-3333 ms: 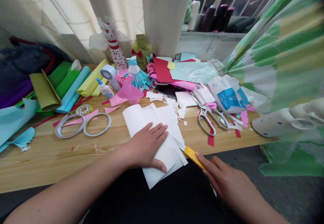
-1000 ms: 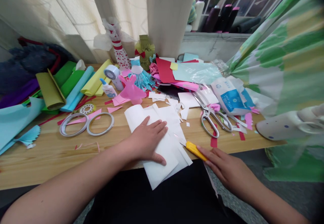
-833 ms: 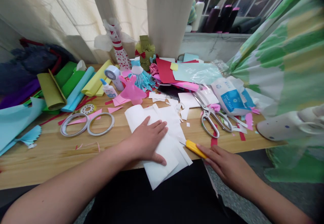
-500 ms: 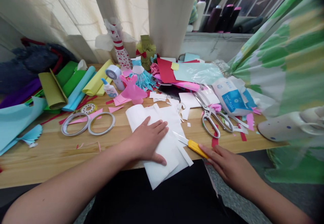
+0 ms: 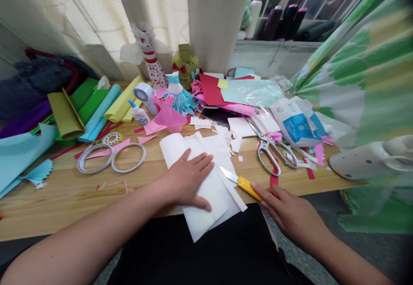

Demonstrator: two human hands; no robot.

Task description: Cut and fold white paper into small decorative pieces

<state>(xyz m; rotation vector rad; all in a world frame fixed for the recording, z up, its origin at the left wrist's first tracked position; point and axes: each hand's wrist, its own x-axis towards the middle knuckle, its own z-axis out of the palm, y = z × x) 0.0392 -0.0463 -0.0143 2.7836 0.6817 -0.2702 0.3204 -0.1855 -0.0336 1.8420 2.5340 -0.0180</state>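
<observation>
White paper sits under the left hand, fingers spread; the right hand, fingers together, hides the end of a yellow craft knife.

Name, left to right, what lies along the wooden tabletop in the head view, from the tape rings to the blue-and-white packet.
two tape rings → white paper sheets → yellow utility knife → steel scissors → blue-and-white packet

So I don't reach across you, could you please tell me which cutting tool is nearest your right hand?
The yellow-handled craft knife, blade out, touches your right hand; the steel scissors lie farther off among paper scraps.
</observation>
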